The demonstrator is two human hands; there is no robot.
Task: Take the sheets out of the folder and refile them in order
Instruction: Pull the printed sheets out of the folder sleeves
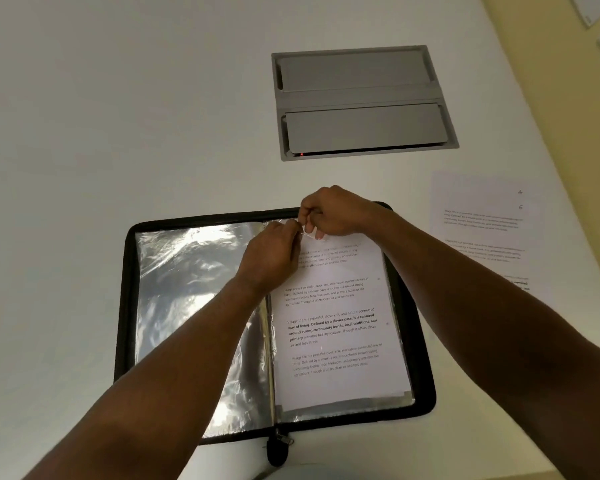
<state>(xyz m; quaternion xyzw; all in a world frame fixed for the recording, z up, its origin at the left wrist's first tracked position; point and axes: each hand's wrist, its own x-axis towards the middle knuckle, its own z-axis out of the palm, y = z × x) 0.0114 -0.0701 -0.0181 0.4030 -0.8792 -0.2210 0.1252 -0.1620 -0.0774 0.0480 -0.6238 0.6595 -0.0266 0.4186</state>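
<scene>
Both hands meet at the folder's 12 o'clock edge: my left hand and right hand pinch the top of a clear sleeve over the sheet (printed text). Loose sheets lie at 3 o'clock on the table.

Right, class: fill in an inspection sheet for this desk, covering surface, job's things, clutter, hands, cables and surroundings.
Surface: white table with a grey hatch set in it.
Job's things: black zip folder lying open; printed sheet in its right sleeve; empty sleeve on the left; loose sheets to the right.
Clutter: nothing seen.
Hands: left hand and right hand both pinch the sleeve's top edge.
Cables: nothing seen.
Surroundings: yellow wall with papers.
</scene>
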